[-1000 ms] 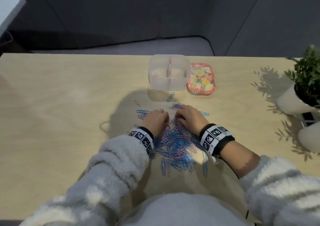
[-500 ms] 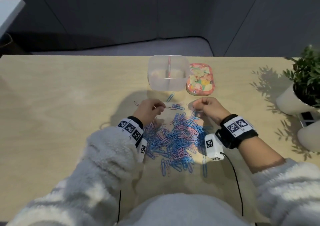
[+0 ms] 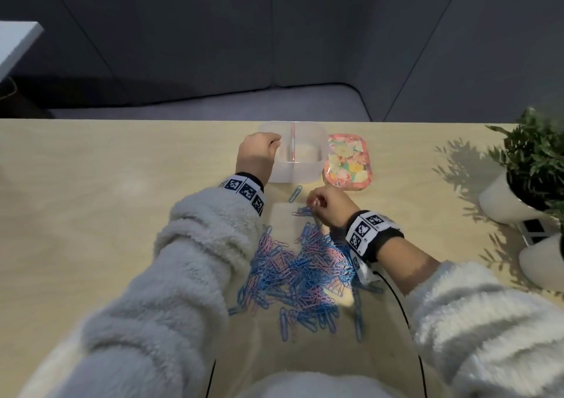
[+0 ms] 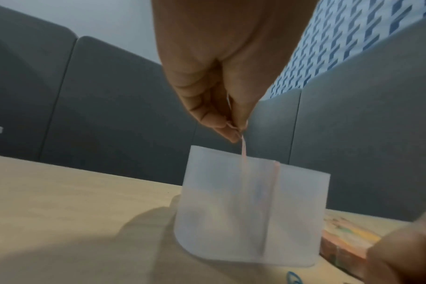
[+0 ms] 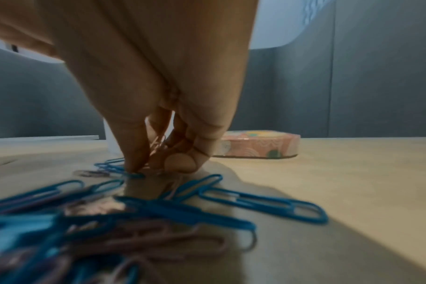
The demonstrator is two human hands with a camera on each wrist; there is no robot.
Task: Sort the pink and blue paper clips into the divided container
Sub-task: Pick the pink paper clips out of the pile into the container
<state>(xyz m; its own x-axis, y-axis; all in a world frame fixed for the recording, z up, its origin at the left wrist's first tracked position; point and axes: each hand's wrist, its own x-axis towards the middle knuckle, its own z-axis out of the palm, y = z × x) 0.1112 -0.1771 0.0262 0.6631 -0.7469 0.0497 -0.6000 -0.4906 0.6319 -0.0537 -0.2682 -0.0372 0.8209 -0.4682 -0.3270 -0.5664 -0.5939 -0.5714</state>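
Your left hand (image 3: 258, 150) pinches a pink clip (image 4: 243, 149) above the divided container (image 3: 300, 170); your right hand (image 3: 328, 206) pinches clips just before it.
Released near the divider (image 3: 293, 142), the pink clip could drop into the wrong compartment.

Bare desk (image 3: 91, 214) lies wide from seven round to eleven o'clock. At twelve the divided container (image 3: 305, 168) touches the patterned lid (image 3: 348, 165). White plant pots (image 3: 503, 202) crowd three o'clock, and the paper clip pile (image 3: 299, 272) fills the centre.
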